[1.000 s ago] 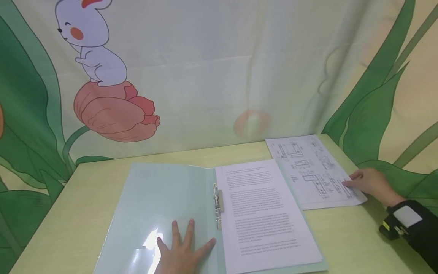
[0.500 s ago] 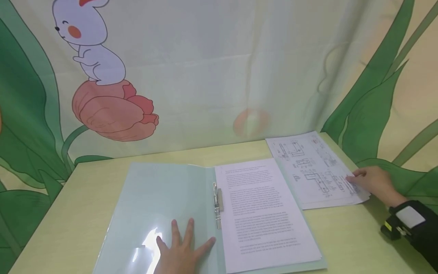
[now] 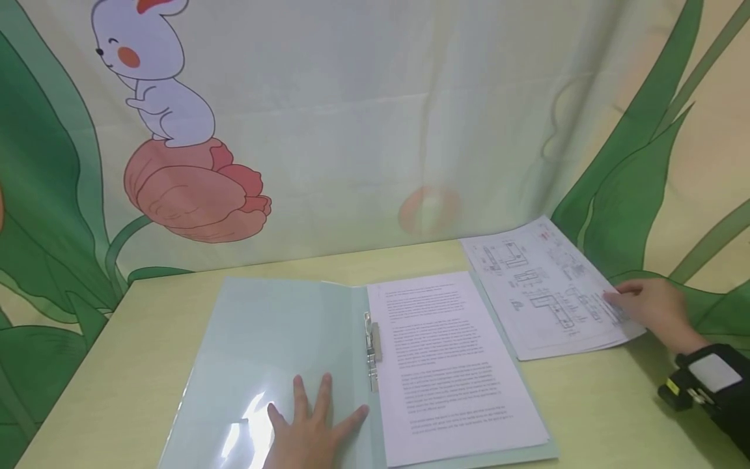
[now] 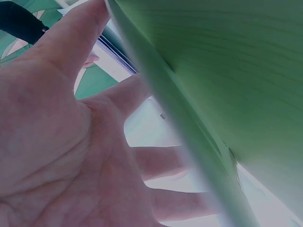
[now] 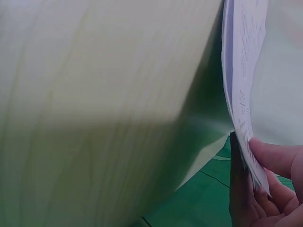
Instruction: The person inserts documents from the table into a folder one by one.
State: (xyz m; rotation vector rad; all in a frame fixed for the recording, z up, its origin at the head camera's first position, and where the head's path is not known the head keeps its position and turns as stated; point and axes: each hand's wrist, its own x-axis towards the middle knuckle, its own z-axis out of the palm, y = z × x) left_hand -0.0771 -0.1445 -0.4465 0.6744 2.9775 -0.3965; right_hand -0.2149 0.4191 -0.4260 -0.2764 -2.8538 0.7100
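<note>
An open pale green folder (image 3: 281, 345) lies on the table, a stack of printed text pages (image 3: 439, 371) on its right half beside a metal clip (image 3: 372, 352). With fingers spread straight, my left hand (image 3: 307, 436) rests on the folder's left cover near the front. To the right of the folder, my right hand (image 3: 656, 309) pinches the near right corner of several sheets with technical drawings (image 3: 539, 286). In the right wrist view, the thumb is on the printed face of the sheets (image 5: 244, 94) and fingers are behind; their edges are lifted off the table.
The light wood table (image 3: 164, 326) meets a printed curtain (image 3: 351, 130) at its back edge. Large green leaves are printed on the curtain's right side, close behind the right hand. A black wrist camera (image 3: 697, 384) sits on the right wrist.
The right hand has risen slightly and moved a little to the right, drawing the drawing sheets with it and raising their right side. The left hand and the folder stay in place.
</note>
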